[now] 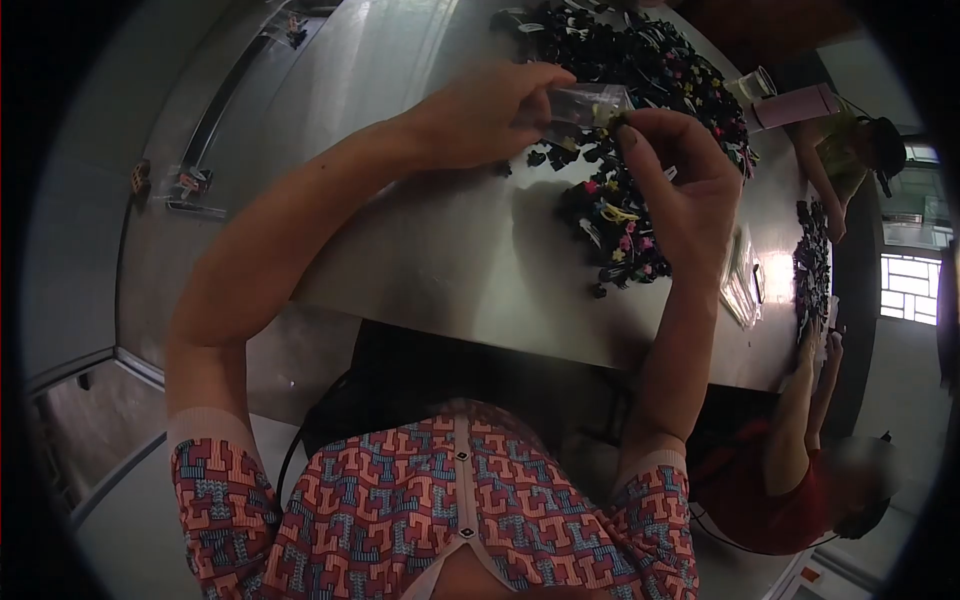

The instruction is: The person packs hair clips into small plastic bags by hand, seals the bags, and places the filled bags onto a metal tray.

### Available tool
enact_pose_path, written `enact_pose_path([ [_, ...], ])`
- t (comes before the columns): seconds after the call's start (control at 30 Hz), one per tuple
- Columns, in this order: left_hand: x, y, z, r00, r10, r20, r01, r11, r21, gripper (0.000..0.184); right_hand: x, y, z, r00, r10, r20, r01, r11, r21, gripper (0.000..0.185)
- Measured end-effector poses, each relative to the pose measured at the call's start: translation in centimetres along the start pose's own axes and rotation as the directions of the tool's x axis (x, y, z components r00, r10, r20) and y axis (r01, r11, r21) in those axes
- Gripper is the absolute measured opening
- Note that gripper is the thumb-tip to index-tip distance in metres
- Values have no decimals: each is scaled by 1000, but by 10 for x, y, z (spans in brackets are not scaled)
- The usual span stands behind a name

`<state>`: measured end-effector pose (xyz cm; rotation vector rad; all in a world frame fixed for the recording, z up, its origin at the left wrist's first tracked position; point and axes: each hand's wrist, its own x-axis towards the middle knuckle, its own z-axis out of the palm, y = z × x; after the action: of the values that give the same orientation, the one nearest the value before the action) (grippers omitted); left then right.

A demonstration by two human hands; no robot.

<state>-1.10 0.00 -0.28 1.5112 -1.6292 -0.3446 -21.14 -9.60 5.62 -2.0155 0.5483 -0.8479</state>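
A small clear plastic bag [582, 98] is held over the table by my left hand [497, 112], its fingers closed on the bag's left end. At the other end my right hand [692, 178] pinches a small yellowish piece [608, 116] between thumb and forefinger. This piece is at the bag's right edge; whether it is inside or just outside, I cannot tell. Behind and below both hands spreads a pile of small dark clip-like pieces [625, 50], some with pink, yellow or white flower shapes.
Flat clear bags [741, 285] lie right of my right forearm on the metal table [430, 262]. A clear cup [757, 82] and a pink box-like object [797, 107] stand beyond the pile. Two people work at the right, near another dark pile [812, 265].
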Motion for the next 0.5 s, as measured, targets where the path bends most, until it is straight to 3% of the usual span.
enact_pose_path([
  [0.03, -1, 3, 1, 1000, 1, -2, -1, 1000, -18, 58, -1, 0, 5, 1000, 1, 1, -1, 1000, 0, 14],
  [0.1, -1, 4, 3, 1000, 1, -1, -1, 999, -39, 58, -4, 0, 14, 963, -262, -61, 226, 912, -342, 13],
  [0.17, -2, 3, 6, 997, 70, -34, -68, 997, 48, 61, -4, -2, 18, 951, -301, -72, 251, 886, -389, 13],
  [0.3, -2, 4, 8, 996, 73, -46, -71, 997, 41, 63, -1, 7, 20, 903, -428, -45, 364, 816, -449, 14],
  [0.33, -2, 7, 6, 997, 60, -40, -60, 998, -14, 57, -2, 8, 19, 902, -428, -46, 365, 816, -449, 14],
  [0.4, -2, 8, 3, 998, 44, -36, -46, 997, -69, 51, -3, 9, 16, 955, -220, -197, 167, 953, -254, 14],
  [0.43, -1, 7, 2, 1000, -5, -21, 4, 997, -76, 56, -2, 9, 12, 956, -220, -194, 168, 952, -255, 14],
  [0.5, 0, 3, 0, 998, -54, -8, 54, 995, -82, 61, 2, 9, 3, 996, -19, -92, -6, 966, -259, 14],
])
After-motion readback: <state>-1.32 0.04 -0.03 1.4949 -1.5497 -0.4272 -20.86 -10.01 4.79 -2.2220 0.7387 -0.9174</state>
